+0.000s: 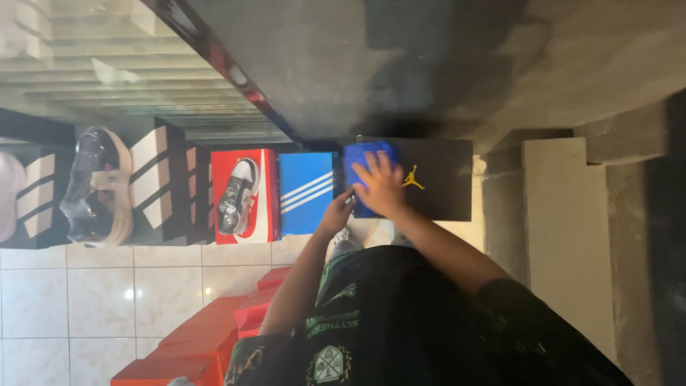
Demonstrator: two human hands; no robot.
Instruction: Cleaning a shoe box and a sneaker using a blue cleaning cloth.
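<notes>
At the 3 o'clock end of the shoe-box row, wiping the black box (443, 187) with a blue cloth (361, 161) under the flat, spread right hand (382, 187), left hand (336, 214) at its 7 o'clock corner, grip unclear; seemingly calling next for even pressure across the unwiped lid.

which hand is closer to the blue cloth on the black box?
Right. The right hand lies flat on the blue cloth; the left hand sits just beside it, at the black box edge.

a red box (246, 194) and orange boxes (207, 336) on tiled floor (71, 300).
</notes>
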